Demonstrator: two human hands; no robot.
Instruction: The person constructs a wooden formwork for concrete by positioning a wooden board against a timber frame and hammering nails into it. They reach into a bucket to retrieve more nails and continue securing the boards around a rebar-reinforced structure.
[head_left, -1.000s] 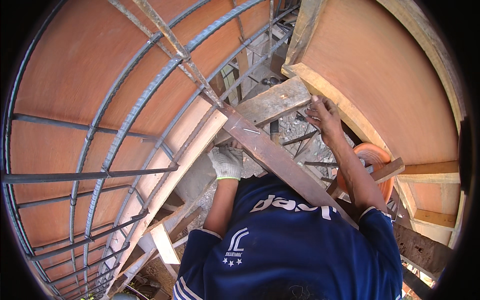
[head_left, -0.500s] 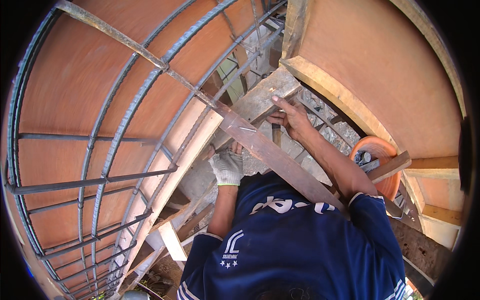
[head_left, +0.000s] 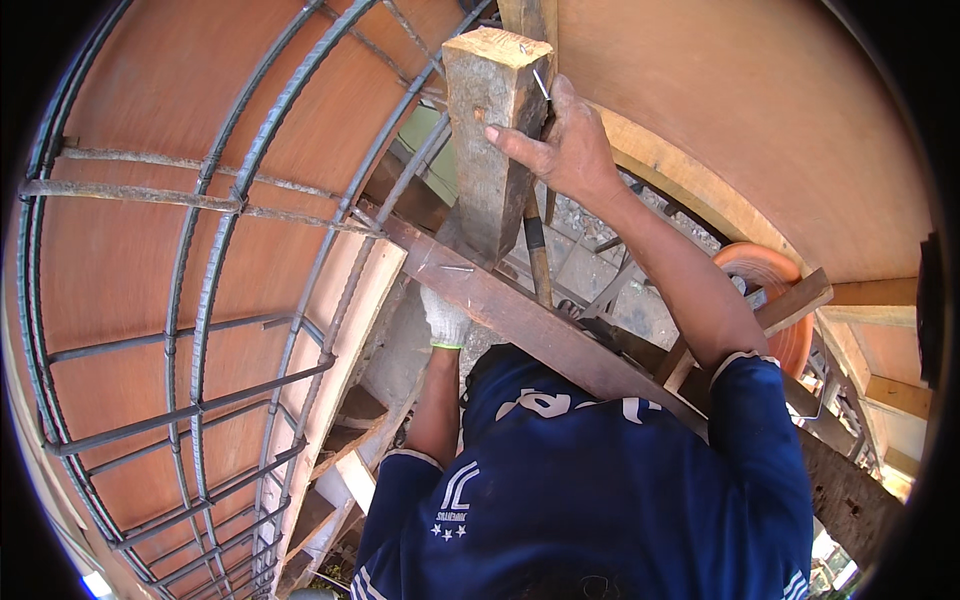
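Observation:
My bare right hand (head_left: 572,145) grips a short, thick wooden beam (head_left: 482,150) near its raised, pale cut end, thumb across its face. A nail (head_left: 541,85) sticks out beside that end. The beam's lower end meets a reddish-brown plank (head_left: 520,315) that slants in front of my body. Another nail (head_left: 456,268) shows on this plank. My left hand (head_left: 443,318), in a whitish knit glove, is under the plank's edge; its fingers are hidden. Beside the beam runs a wooden handle with a black band (head_left: 536,235), its upper end hidden.
A cage of steel rebar (head_left: 205,330) fills the left side before orange-brown panels. A pale board (head_left: 345,320) stands along it. At right are a large formwork panel (head_left: 740,130) and an orange bucket (head_left: 795,345) with a timber piece (head_left: 795,300) across it. Rubble lies below.
My right hand has raised the beam's far end, so it now stands steeply tilted toward me. My left hand has slipped further beneath the plank. The view has shifted slightly.

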